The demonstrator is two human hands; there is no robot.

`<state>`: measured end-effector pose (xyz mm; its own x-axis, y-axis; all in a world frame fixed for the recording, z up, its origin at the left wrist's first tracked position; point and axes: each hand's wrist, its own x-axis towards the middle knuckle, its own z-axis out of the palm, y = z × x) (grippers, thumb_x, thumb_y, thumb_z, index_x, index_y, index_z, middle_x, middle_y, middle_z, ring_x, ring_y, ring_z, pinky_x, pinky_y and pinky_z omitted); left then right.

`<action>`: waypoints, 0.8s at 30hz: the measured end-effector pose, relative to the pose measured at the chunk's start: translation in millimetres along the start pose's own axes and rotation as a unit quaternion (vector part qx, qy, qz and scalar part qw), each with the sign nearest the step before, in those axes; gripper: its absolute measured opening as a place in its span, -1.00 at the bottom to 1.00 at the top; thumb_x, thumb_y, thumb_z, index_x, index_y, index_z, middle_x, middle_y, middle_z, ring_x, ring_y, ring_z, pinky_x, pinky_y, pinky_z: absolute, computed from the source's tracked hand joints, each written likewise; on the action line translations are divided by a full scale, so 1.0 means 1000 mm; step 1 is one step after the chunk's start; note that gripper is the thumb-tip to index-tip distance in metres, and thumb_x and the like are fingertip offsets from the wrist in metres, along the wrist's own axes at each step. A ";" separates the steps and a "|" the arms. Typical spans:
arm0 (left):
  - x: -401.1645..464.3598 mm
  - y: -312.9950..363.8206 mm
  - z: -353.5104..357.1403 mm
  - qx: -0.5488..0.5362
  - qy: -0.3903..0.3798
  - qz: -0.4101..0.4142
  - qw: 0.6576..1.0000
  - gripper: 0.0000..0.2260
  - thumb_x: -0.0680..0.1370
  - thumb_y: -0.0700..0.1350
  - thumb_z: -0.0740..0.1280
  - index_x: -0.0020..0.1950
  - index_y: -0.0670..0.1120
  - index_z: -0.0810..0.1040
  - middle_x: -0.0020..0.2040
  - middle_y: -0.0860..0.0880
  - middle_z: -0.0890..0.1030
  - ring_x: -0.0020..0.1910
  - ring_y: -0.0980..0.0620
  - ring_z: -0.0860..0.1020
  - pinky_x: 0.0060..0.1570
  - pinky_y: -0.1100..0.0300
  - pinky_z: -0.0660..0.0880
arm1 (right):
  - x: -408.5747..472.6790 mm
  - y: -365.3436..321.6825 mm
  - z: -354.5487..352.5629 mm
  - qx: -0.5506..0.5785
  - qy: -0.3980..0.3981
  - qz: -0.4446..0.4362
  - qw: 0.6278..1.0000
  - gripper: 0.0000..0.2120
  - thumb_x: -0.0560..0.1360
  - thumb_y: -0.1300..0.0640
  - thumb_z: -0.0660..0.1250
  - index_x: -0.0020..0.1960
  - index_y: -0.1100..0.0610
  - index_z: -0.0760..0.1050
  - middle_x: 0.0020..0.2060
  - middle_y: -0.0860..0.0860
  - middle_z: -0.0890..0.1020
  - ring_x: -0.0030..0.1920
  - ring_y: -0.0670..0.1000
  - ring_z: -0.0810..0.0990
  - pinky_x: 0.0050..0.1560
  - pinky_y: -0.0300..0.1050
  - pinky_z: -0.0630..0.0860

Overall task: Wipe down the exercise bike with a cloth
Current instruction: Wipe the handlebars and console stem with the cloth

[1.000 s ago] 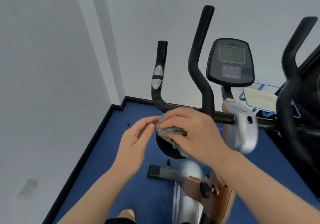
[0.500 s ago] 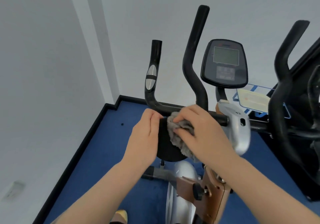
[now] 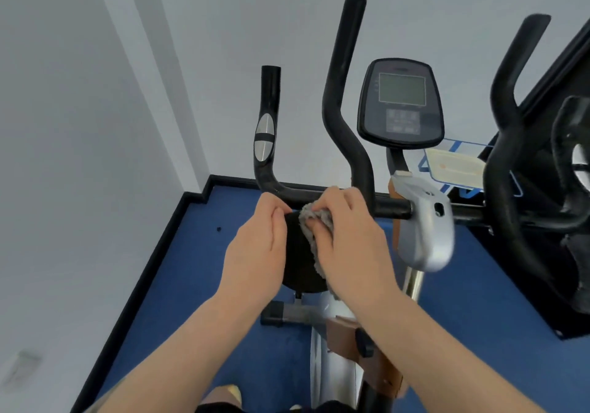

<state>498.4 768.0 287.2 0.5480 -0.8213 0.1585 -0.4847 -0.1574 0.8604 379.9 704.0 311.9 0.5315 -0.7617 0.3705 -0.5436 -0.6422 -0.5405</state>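
R hand (image 3: 351, 240) grips cloth (image 3: 314, 221), same as 0.5s ago | L hand (image 3: 255, 246) still curled on handlebar (image 3: 392, 208)

The scene is evenly and brightly lit by soft, diffuse light whose source is not in view, leaving the pale grey walls (image 3: 79, 125) flat and almost shadowless. A faint sheen lies on the rounded silver plastic cover (image 3: 426, 230) and the glossy black curved handlebar tube (image 3: 269, 100). Wide-angle distortion bows lines near the edges, and the bottom-left corner looks smeared, perhaps from motion blur; detail overall is slightly soft.
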 end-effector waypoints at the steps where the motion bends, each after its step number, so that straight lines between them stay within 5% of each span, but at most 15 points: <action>1: 0.000 -0.001 0.001 -0.007 0.005 -0.004 1.000 -0.71 0.61 0.11 -0.08 -0.06 0.09 0.40 -0.28 -0.01 0.53 -0.30 -0.03 0.49 -0.27 -0.15 0.49 | -0.002 -0.001 0.002 0.011 0.012 0.008 1.000 -0.92 0.56 0.18 0.29 0.05 0.11 0.44 0.02 -0.03 0.42 -0.11 0.00 0.51 -0.13 0.00 0.53; 10: -0.001 -0.002 0.000 -0.014 0.006 -0.011 1.000 -0.76 0.66 0.02 0.00 -0.06 0.06 0.42 -0.31 -0.01 0.50 -0.31 -0.05 0.48 -0.27 -0.23 0.47 | -0.009 0.002 0.006 0.039 0.038 0.050 0.997 -0.86 0.56 0.11 0.31 0.08 0.08 0.38 0.04 -0.11 0.31 -0.09 -0.07 0.49 -0.09 -0.06 0.52; 14: -0.003 -0.001 0.000 -0.027 0.013 -0.003 1.000 -0.76 0.67 0.01 0.01 -0.08 0.12 0.43 -0.28 0.00 0.51 -0.32 -0.03 0.47 -0.28 -0.19 0.45 | -0.043 0.001 0.010 0.092 0.112 0.039 0.989 -0.69 0.44 0.32 0.43 0.15 0.21 0.46 0.09 0.01 0.37 -0.01 -0.20 0.42 0.04 -0.39 0.43; 18: -0.002 -0.002 0.001 -0.023 0.015 -0.003 1.000 -0.75 0.68 -0.03 0.03 -0.10 0.15 0.42 -0.23 0.03 0.52 -0.29 0.00 0.47 -0.27 -0.16 0.45 | -0.025 0.001 0.010 0.114 0.085 0.065 0.988 -0.78 0.52 0.25 0.35 0.14 0.18 0.40 0.09 -0.01 0.35 -0.12 -0.09 0.49 -0.10 -0.12 0.53; 22: -0.002 -0.005 0.003 -0.022 0.024 0.003 0.999 -0.75 0.67 0.00 0.02 -0.09 0.17 0.43 -0.22 0.04 0.52 -0.26 0.00 0.47 -0.29 -0.06 0.45 | -0.039 0.001 0.017 0.119 0.135 0.061 0.982 -0.72 0.48 0.32 0.39 0.16 0.23 0.43 0.10 0.10 0.41 -0.04 -0.25 0.38 -0.01 -0.36 0.42; 24: -0.003 -0.003 0.003 -0.030 0.027 0.002 0.999 -0.74 0.68 -0.01 0.04 -0.10 0.19 0.43 -0.22 0.01 0.52 -0.25 -0.02 0.47 -0.33 -0.03 0.43 | -0.045 0.003 0.012 0.108 0.106 0.046 0.988 -0.70 0.47 0.32 0.40 0.17 0.25 0.43 0.11 0.12 0.41 -0.05 -0.22 0.40 -0.06 -0.29 0.47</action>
<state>496.4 769.3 282.4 0.5834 -0.7903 0.1873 -0.4460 -0.1190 0.8871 362.2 737.4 284.5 0.3270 -0.8311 0.4498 -0.4200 -0.5542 -0.7186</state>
